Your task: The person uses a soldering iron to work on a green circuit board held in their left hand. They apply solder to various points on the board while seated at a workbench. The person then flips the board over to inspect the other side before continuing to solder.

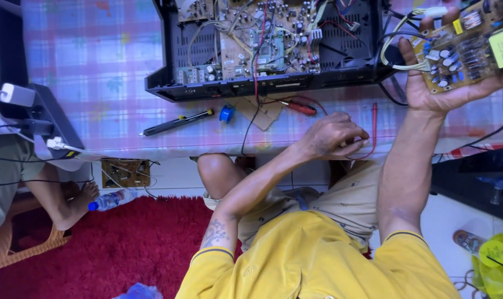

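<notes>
Above the table edge, right hand [437, 83] grips circuit board [473, 44].

The circuit board [473, 47] in the right hand [429, 91] runs off the top and right edges of the picture, and it covers most of that hand's fingers. The left hand [334, 135], near the table's front edge, curls over a red lead [373, 133]; whether it grips the lead cannot be told. The open black chassis [273, 83] at the table's far side is cut by the top edge, and its parts are too small to tell apart. A small board [125, 173] is half hidden under the table's [96, 66] front edge. At the left edge another person shows only as a leg [57, 199].
</notes>
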